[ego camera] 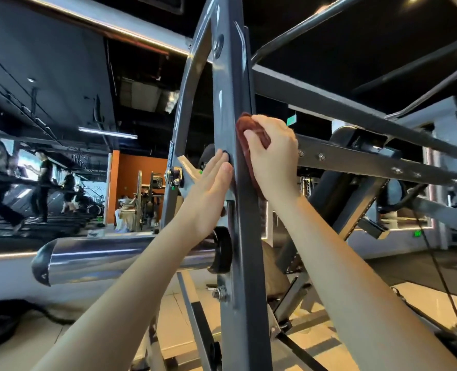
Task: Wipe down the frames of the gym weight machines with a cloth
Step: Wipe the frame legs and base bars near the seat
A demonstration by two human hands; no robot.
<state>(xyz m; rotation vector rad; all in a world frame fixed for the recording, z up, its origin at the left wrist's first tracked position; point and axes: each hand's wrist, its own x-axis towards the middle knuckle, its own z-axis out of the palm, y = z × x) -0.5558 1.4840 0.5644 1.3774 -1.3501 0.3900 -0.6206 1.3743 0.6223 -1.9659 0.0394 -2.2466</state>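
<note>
Two bare forearms reach up from the lower edge to a grey upright frame post (231, 103) of the weight machine, one hand on either side of it. The left hand (211, 188) lies flat against the post's left face, fingers straight and together, holding nothing. The right hand (273, 153), a little higher and just across the post from the left, has its fingers curled over a reddish-brown cloth (248, 129) and presses it against the post's right edge; folds of the cloth show above the fingertips and hang below the palm along the metal. Under the left wrist a chrome bar (109, 253) juts out leftward from the post, and lower on the post sits a bolt with a nut (219, 293). Just behind the right hand, grey beams (356, 162) run off to the right, one studded with bolt heads. Far beyond the left hand stands an orange wall (139, 170), and farther left still, blurred people (42, 180) are on treadmills under strip lights (107, 133).
</note>
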